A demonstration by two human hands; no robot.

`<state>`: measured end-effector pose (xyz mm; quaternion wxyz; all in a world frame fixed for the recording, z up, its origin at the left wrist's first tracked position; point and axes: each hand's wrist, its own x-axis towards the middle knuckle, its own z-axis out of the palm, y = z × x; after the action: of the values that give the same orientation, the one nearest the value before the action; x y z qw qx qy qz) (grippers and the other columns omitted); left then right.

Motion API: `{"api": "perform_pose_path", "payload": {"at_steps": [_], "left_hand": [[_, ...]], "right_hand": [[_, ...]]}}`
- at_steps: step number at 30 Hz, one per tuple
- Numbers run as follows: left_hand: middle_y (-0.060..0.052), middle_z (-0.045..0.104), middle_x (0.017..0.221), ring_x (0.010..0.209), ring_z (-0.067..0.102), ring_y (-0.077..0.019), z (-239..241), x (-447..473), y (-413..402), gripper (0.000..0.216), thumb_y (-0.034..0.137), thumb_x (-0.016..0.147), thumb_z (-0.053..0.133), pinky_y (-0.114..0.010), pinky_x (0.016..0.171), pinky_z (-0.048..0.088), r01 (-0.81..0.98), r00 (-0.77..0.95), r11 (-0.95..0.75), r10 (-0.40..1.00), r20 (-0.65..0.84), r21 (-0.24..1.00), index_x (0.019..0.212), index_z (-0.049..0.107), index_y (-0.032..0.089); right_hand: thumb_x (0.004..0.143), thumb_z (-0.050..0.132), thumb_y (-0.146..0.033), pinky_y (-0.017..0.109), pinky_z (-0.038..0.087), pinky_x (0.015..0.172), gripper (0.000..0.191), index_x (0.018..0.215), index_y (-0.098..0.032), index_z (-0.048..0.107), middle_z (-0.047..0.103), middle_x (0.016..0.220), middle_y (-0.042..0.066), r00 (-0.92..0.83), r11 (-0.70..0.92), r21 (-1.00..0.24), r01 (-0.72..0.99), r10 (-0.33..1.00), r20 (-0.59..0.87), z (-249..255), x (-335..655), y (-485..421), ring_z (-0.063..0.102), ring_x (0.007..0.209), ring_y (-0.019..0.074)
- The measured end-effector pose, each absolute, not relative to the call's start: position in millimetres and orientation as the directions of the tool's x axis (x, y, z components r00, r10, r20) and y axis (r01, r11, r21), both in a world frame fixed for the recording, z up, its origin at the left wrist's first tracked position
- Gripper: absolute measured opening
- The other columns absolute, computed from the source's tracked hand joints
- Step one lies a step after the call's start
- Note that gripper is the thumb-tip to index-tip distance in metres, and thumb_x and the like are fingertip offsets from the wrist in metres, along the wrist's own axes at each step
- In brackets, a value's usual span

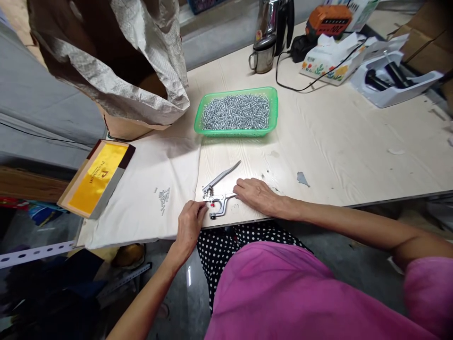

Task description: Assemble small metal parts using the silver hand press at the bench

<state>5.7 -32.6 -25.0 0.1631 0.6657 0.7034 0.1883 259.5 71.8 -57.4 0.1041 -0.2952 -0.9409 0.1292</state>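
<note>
A pair of snap fastener pliers (221,204) lies at the table's front edge, its upper handle raised, with a small spring near the pivot and a red tip in the jaw. My right hand (260,196) has its fingers closed at the end of the lower handle. On the other side, my left hand (190,221) is pinched beside the jaw end; whatever sits between its fingertips is hidden. Left of that hand, a small pile of metal springs (163,198) rests on a white cloth (132,189). Behind the pliers, many similar springs fill a green plastic basket (235,134).
At the left stand a large open woven sack (170,80) and a yellow-topped box (101,177). Along the back are a metal mug (264,59), a kettle (268,19), an orange battery (329,20), a tissue pack (325,59), a black cable and a white tray (382,97).
</note>
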Motion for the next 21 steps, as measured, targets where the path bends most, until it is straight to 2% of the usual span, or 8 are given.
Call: {"api": "perform_pose_path", "payload": {"at_steps": [6,9,14,21], "left_hand": [[-0.008,0.07,0.092,0.088,0.069,-0.0237,-35.1,-0.8,-35.6,0.028,0.03,0.104,0.05,-0.036,0.083,0.057,0.931,0.009,-0.031,0.998,0.061,0.364,0.103,0.076,0.018],[-0.009,0.07,0.092,0.089,0.069,-0.0243,-33.2,-0.9,-36.3,0.03,0.029,0.104,0.048,-0.037,0.084,0.057,0.934,0.036,-0.054,0.998,0.058,0.353,0.103,0.076,0.017],[-0.009,0.071,0.097,0.088,0.07,-0.0241,-32.6,0.4,-40.4,0.031,0.029,0.104,0.048,-0.036,0.082,0.057,0.926,-0.034,0.005,0.997,0.07,0.376,0.107,0.075,0.016],[-0.011,0.068,0.09,0.087,0.066,-0.0268,-32.5,3.9,-41.3,0.031,0.028,0.102,0.044,-0.038,0.08,0.055,0.966,-0.029,0.019,0.999,0.036,0.257,0.1,0.074,0.018]], "right_hand": [[0.105,0.041,-0.015,0.035,0.025,0.066,0.02,0.099,-0.017,0.061,0.063,0.098,0.008,-0.802,0.804,-0.281,0.524,0.577,0.155,-61.7,260.1,71.3,0.044,0.074,0.0177],[0.105,0.04,-0.013,0.035,0.026,0.067,0.021,0.099,-0.017,0.06,0.063,0.097,0.008,-0.813,0.814,-0.283,0.508,0.561,0.154,-63.6,260.2,71.6,0.045,0.076,0.0186],[0.104,0.039,-0.01,0.035,0.027,0.067,0.024,0.1,-0.018,0.061,0.064,0.098,0.008,-0.825,0.817,-0.282,0.504,0.551,0.122,-64.6,259.3,72.2,0.047,0.078,0.0192],[0.104,0.037,-0.011,0.035,0.026,0.066,0.024,0.099,-0.018,0.06,0.064,0.098,0.009,-0.826,0.815,-0.277,0.509,0.553,0.111,-62.8,258.6,72.5,0.047,0.078,0.0195]]}}
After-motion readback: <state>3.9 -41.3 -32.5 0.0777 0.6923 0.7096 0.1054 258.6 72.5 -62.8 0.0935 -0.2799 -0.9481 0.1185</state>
